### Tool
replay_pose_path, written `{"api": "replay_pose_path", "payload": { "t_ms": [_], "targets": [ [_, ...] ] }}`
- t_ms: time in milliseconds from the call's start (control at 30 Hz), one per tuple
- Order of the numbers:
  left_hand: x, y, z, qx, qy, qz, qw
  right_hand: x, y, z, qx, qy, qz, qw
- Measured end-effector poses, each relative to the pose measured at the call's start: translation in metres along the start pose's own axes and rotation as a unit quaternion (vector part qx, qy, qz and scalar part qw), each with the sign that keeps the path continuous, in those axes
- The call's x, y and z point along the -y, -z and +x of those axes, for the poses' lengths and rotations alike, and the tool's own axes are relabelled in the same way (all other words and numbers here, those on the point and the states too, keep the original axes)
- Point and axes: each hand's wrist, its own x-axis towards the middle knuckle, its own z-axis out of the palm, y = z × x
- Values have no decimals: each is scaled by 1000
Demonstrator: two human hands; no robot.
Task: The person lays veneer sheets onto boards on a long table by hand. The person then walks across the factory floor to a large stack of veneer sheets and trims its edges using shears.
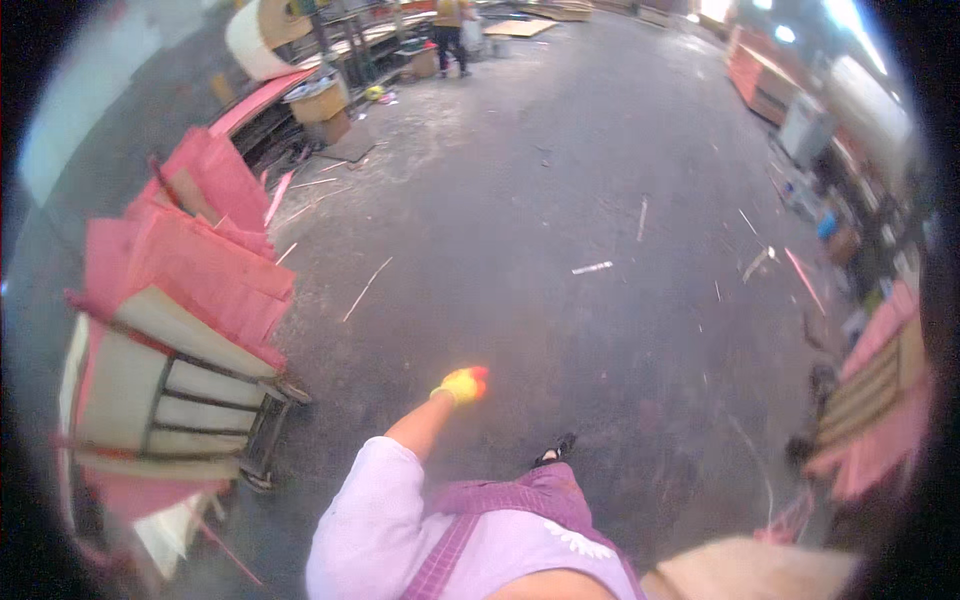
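Note:
My left hand [462,384], in a yellow glove with orange-red fingertips, swings in front of my body above the dark floor. Its fingers look curled in, slightly blurred, and nothing shows in them. It touches nothing; the nearest thing is the bare grey floor [520,330]. My right hand is out of the picture. One black shoe [556,450] shows below the purple checked apron [500,495] over my pale lilac top.
To the left stand stacked pink sheets [205,265] and a metal-framed cart [205,395]. A pale board [750,572] lies lower right, with another slatted rack [862,400] beyond. Thin scraps [592,268] litter the floor. A person [450,35] stands far off, near worktables.

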Motion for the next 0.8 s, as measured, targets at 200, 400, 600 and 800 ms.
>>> {"api": "replay_pose_path", "payload": {
  "t_ms": [200,400,600,800],
  "targets": [
    [-14,-5,22,70,151,92,982,143,-23,195,117,110,-32,986],
    [-32,-28,46,90,253,94,959,469,-46,381,137,237,318,908],
    [62,-107,77,202,277,234,910,769,-80,338,136,344,143,918],
    [-45,-77,323,64,250,165,952,734,-67,479,117,344,-85,928]
  ]
}}
